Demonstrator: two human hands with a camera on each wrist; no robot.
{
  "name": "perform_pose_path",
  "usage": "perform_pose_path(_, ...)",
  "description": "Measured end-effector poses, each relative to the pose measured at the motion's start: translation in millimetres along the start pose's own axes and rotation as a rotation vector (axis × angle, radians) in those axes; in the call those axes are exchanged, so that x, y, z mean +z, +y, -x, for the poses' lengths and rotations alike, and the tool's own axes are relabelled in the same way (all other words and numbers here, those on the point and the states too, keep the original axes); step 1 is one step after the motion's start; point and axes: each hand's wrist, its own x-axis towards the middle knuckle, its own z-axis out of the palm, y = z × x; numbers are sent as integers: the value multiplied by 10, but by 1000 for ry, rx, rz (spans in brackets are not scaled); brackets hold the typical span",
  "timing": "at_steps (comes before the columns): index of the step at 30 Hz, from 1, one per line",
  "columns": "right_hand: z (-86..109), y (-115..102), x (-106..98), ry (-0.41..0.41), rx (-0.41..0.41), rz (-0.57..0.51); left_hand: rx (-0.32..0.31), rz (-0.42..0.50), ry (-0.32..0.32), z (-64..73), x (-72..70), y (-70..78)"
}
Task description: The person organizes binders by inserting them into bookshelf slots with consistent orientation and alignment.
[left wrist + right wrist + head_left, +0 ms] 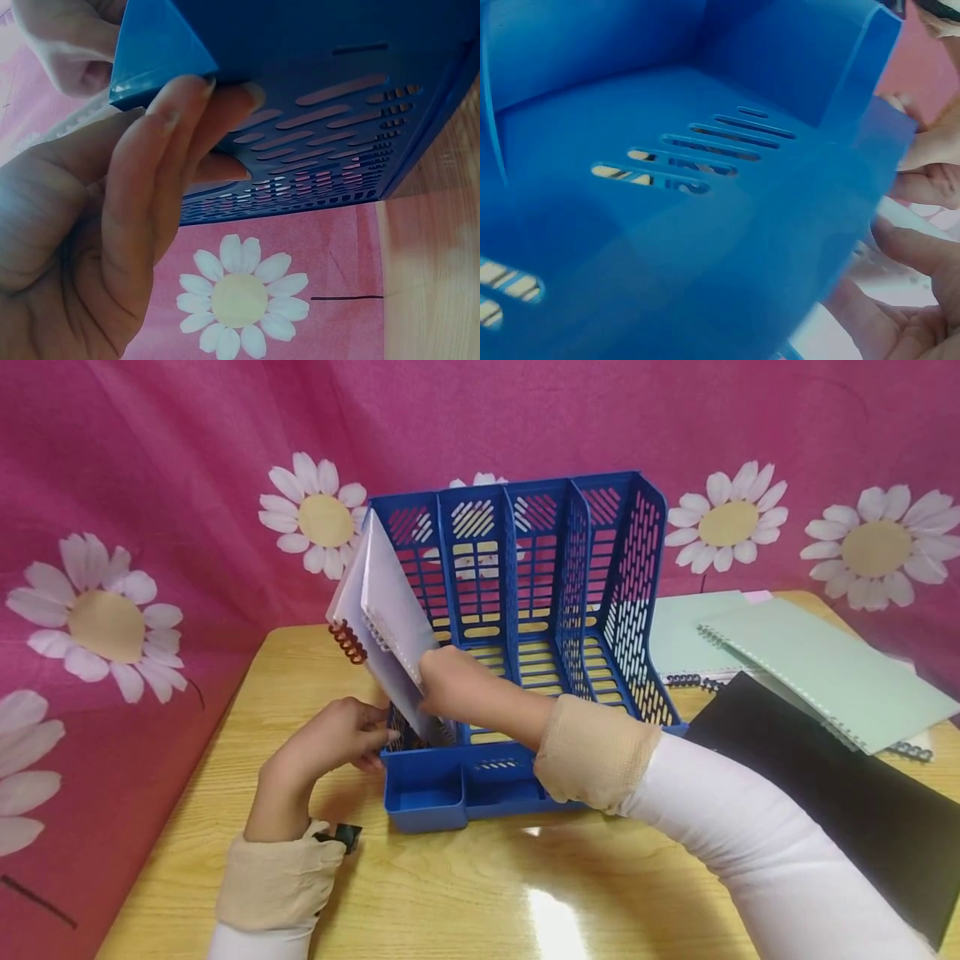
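A blue desk file organizer [547, 668] with upright dividers stands on the table. Two spiral notebooks with pale covers lean in its leftmost compartment: one with a reddish-brown coil [348, 642], the other a clear-covered notebook [397, 602]. My right hand [453, 681] grips the clear-covered notebook by its lower part, and its fingertips are hidden in the head view. The right wrist view has this right hand [907, 315] beyond the organizer's blue front. My left hand [330, 743] holds the organizer's left side wall near the front corner. In the left wrist view, its fingers [161, 150] lie along the slotted wall [315, 142].
Pale green spiral notebooks [832, 668] lie overlapping on the right of the wooden table [300, 668]. A black folder or cover [832, 802] lies in front of them. Shallow trays [423, 793] run along the organizer's front. A pink flowered cloth [525, 418] hangs behind.
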Motion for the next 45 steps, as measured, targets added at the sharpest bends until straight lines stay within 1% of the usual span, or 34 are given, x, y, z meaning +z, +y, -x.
perform_pose_path(6,149,-11,-111,-30,-17,-16,23,-5,-2,12,2,-14)
perform_pose_path(9,254,4,-164,-40,-25,-10,2,-11,6,18,11,-18)
perform_pose_path(11,324,33,-194,-41,-31,15,-14,-10,11,20,18,-19)
perform_pose_path(18,489,223,-302,-30,-64,70,-23,-7,18,28,40,-34)
perform_pose_path(25,592,463,-320,-32,-84,123,-29,-5,13,18,44,-63)
perform_pose_path(29,645,565,-345,-44,-67,141,-17,-10,11,24,45,-58)
perform_pose_path(34,712,701,-405,-67,-16,174,7,-20,13,18,49,-60)
perform_pose_path(40,808,930,-469,-49,49,229,12,-30,5,-7,48,-51)
perform_pose_path(45,900,1101,-537,-39,84,263,5,-31,2,-8,30,-20)
